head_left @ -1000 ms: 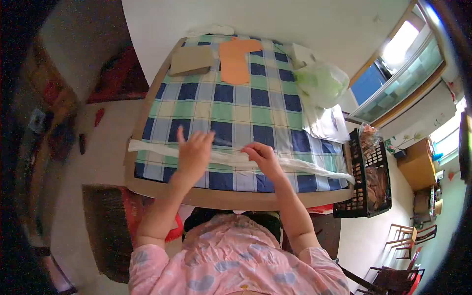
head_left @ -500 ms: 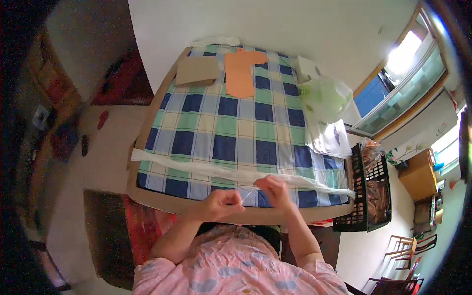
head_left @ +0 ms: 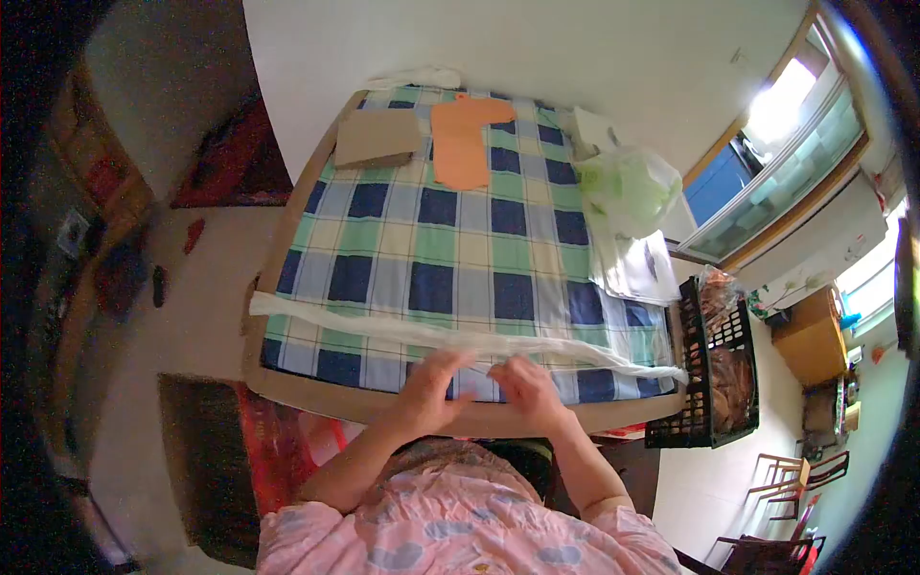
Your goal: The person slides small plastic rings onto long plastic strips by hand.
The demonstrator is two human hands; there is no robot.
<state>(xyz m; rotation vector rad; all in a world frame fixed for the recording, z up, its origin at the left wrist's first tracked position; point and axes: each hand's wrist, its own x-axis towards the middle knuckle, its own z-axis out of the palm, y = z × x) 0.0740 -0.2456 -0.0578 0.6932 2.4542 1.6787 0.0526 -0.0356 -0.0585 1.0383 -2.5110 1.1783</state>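
My right hand (head_left: 525, 391) is closed, its fingers pinched on a thin white strand (head_left: 479, 367) that shows faintly between my hands. Left of it, my left hand (head_left: 429, 393) is slightly blurred, with thumb and fingers apart; whether the strand touches its fingertips is hard to see. Just beyond both hands, a long, bunched white plastic strip (head_left: 383, 328) stretches across the near side of a plaid cloth (head_left: 431, 287) in blue, green and white.
Toward the far side lie an orange flat cut-out (head_left: 460, 144) and a piece of cardboard (head_left: 377, 139). A pale green plastic bag (head_left: 632, 187) and white sheets (head_left: 632, 268) lie along the right. A black crate (head_left: 698, 383) stands beyond the right edge.
My left hand has opened its pinch and moved slightly up toward the white strip. My right hand has turned and dropped slightly, and the hands are closer together.
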